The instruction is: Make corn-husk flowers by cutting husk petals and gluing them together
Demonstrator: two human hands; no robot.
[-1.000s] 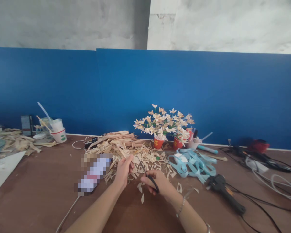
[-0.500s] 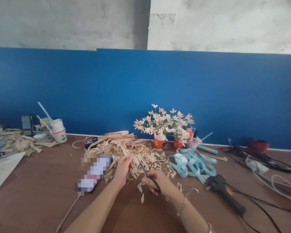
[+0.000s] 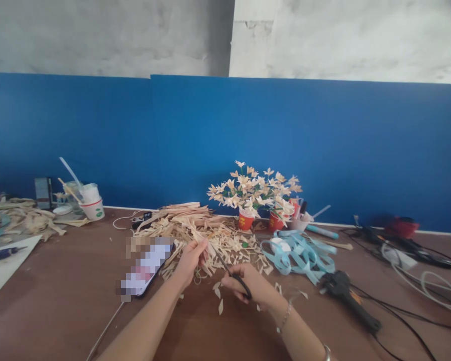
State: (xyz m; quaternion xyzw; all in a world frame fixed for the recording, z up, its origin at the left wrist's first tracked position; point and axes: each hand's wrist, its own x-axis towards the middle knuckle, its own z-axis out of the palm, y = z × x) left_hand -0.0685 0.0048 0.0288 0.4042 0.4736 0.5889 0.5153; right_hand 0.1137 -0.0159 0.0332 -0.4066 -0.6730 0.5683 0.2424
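My left hand (image 3: pixel 191 259) is closed, pinching a pale strip of dried husk (image 3: pixel 195 232) that points up and away over the pile. In my right hand (image 3: pixel 248 282) is a pair of scissors (image 3: pixel 242 288), its dark handle in my fingers. The blades slant up and left, with their tips close to my left fingertips. Whether the blades touch the strip I cannot tell. Below and between the hands lie several small leaf-shaped cut pieces (image 3: pixel 221 307) on the brown table (image 3: pixel 206 336). A heap of husk scraps (image 3: pixel 229 239) spreads behind both hands.
Pale flowers (image 3: pixel 244 186) stand in red paper cups (image 3: pixel 245 220) at the back. Light blue ribbon (image 3: pixel 300 253) and a black glue gun (image 3: pixel 351 301) with cables lie right. A phone (image 3: pixel 146 271) lies left, a white cup (image 3: pixel 93 209) farther back. A blue partition (image 3: pixel 173 140) borders the table.
My right hand and the scissors have shifted very slightly to the right. My left hand keeps its pinch on the husk strip in nearly the same place.
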